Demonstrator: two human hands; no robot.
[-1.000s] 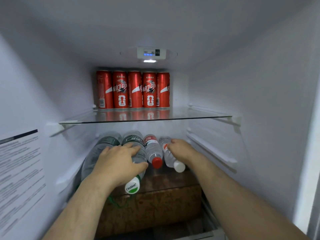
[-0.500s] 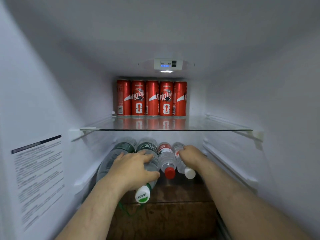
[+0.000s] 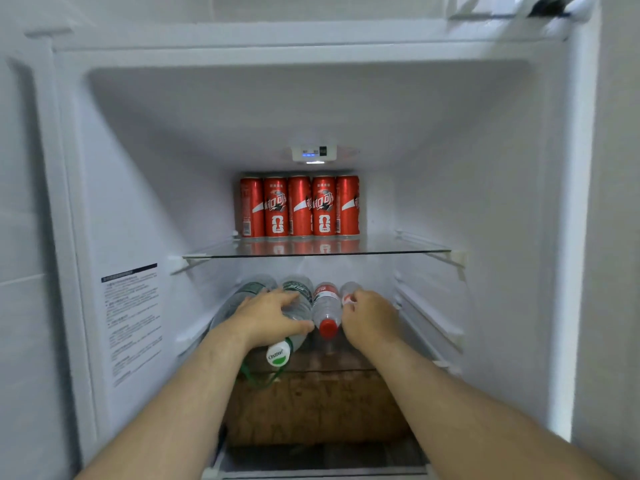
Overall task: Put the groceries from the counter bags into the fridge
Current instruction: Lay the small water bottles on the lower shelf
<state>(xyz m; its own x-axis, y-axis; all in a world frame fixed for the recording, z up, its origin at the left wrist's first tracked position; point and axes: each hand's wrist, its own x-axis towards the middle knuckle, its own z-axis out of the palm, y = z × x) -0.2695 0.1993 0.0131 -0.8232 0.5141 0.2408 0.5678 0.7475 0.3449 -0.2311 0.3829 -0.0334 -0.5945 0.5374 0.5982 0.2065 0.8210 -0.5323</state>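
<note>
Both my arms reach into the open fridge. My left hand (image 3: 268,317) lies over a large clear bottle with a green-and-white cap (image 3: 298,317), fingers curled around it. A second large green-label bottle (image 3: 242,296) lies to its left, partly hidden by that hand. My right hand (image 3: 370,317) covers a small clear bottle (image 3: 348,291) at the right end of the row, hiding most of it. Between my hands lies a small bottle with a red cap (image 3: 325,306). All the bottles lie on their sides, caps toward me.
Several red cans (image 3: 299,206) stand in a row at the back of the glass shelf (image 3: 398,249) above. White fridge walls close in left and right; a printed label (image 3: 133,320) is on the left wall. A brown surface (image 3: 318,407) shows below the bottles.
The view has pulled back and up, so the fridge's top frame now shows. My right hand has slid toward the cap end of the small right bottle. My left hand keeps its hold.
</note>
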